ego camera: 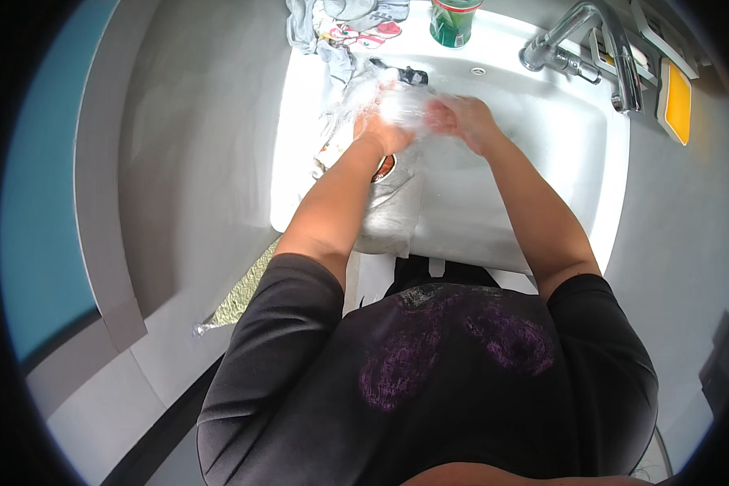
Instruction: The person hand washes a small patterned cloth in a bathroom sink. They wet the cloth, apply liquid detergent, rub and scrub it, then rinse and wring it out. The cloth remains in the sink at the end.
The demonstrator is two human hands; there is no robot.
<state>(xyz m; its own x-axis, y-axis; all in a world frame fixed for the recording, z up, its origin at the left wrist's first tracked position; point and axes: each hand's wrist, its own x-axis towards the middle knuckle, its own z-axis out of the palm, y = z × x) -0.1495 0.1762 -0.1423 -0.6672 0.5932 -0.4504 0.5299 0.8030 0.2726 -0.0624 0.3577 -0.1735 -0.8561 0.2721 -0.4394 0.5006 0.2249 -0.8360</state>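
Over the left side of a white sink (610, 164), my left hand (384, 130) reaches among wet cloth and suds. Just right of it my right hand (462, 121) is blurred, with its fingers curled. Between the hands is a white, blurred thing, perhaps wet fabric or foam; which hand holds it I cannot tell. A dark wet cloth piece (414, 75) lies just beyond my hands. A light grey cloth (395, 219) hangs over the sink's near edge, beside a round reddish-brown thing (385, 168) partly hidden by my left forearm.
Grey and patterned socks (364, 24) are heaped on the sink's far left corner. A green translucent plastic container (454, 23) stands on the back rim. At right are a chrome faucet (547, 51), a wall soap holder (604, 51) and a hanging yellow-and-white item (675, 103).
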